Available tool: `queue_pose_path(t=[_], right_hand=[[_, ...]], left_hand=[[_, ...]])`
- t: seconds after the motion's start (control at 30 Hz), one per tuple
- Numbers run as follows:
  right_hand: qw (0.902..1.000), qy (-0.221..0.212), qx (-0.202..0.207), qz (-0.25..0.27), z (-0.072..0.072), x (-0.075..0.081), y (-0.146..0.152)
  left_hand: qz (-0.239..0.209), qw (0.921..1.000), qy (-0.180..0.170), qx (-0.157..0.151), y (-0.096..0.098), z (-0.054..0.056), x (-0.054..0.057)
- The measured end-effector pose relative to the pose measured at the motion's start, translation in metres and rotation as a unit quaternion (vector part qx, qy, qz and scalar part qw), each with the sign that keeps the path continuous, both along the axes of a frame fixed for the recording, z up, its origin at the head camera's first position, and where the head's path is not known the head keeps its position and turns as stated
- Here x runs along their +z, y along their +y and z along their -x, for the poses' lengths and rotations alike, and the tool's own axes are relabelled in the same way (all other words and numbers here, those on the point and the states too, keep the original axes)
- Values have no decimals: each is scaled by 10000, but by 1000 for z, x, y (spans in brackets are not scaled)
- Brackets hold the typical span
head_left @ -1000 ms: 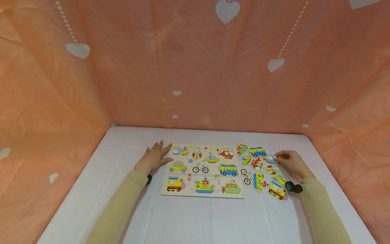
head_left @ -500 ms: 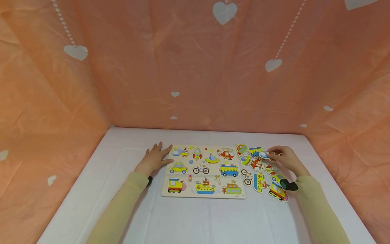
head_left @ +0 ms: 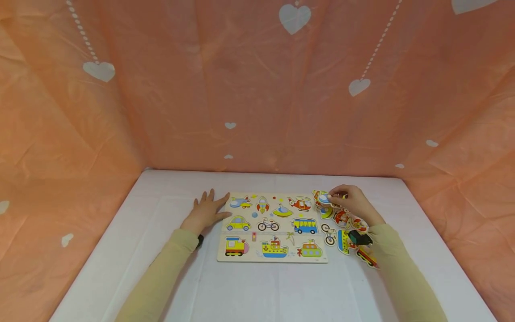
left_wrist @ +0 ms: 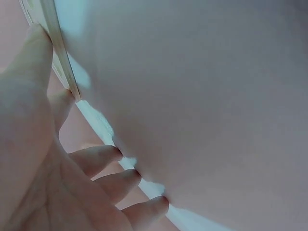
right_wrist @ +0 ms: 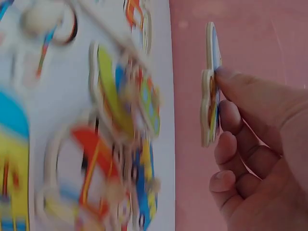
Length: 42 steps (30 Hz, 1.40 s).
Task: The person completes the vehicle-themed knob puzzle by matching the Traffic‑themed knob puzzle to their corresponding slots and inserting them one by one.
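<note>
- While the right hand (head_left: 354,202) pinches the blue airplane piece (head_left: 323,198) between thumb and fingers, apparently at its knob (head_left: 330,196), apply a light, even grip so that the flat piece does not swivel.
- Position: the blue airplane piece is off the tabletop (head_left: 257,295), over the far left of the loose pieces (head_left: 328,235) and just right of the board (head_left: 254,250).
- Clearance: the right wrist view shows a gap between it and the flying saucer piece (right_wrist: 109,82). Allow ample height; a low pass could snag neighbours such as the helicopter piece (head_left: 342,219).
- Support: the left hand (head_left: 204,214) is spread and grips nothing; thumb and index finger touch the board at its far left. Press lightly there, as the board may otherwise slide.
- Alignment: the airplane picture (head_left: 240,202) is at the board's far left. Before any lowering there, rotate the piece until both outlines agree.
- Sighting: the right wrist view is nearly edge-on; check orientation from above.
</note>
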State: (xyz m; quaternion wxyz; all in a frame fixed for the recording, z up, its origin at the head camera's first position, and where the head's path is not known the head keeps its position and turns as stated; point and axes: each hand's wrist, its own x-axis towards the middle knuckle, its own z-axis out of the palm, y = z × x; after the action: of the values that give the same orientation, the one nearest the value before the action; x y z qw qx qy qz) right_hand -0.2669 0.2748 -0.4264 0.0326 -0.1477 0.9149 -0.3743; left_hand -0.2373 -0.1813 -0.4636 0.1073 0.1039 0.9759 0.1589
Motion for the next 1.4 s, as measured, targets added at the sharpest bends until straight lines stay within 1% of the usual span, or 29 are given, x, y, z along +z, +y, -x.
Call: queue_pose_path(t=[0.2, 0.37, 0.47, 0.7, 0.83, 0.93, 1.0, 1.13, 1.27, 1.4], right_hand=[[9995, -26, 285, 113, 5, -2, -34], [9984, -210, 462, 242, 5, -4, -62], [9977, -250, 558, 308, 6, -8, -76], [9955, -248, 808, 435, 8, -16, -102], [9944, -164, 893, 532, 9, -17, -118], [9940, -200, 902, 583, 9, -16, -129], [9936, -250, 929, 597, 9, -17, -134], [9913, -183, 1107, 692, 10, -19, -143], [9891, -85, 1240, 789, 12, -22, -154], [9888, 4, 1334, 673, 16, -26, -168]], left_hand=[[8, 10000, -38, 16, 1, 0, -1], [40, 10000, -42, 18, 0, 0, 0], [54, 10000, -26, 12, 0, 0, 1], [124, 9997, 54, -192, 1, 0, 0], [151, 9993, 155, -292, 0, 0, -2], [124, 9990, 221, -363, -1, 1, -3], [117, 9988, 226, -411, -1, 2, -4], [122, 9987, 189, -466, 0, 3, -4], [95, 9987, 134, -484, 1, 2, -2], [146, 9986, 109, -489, 0, 1, 1]])
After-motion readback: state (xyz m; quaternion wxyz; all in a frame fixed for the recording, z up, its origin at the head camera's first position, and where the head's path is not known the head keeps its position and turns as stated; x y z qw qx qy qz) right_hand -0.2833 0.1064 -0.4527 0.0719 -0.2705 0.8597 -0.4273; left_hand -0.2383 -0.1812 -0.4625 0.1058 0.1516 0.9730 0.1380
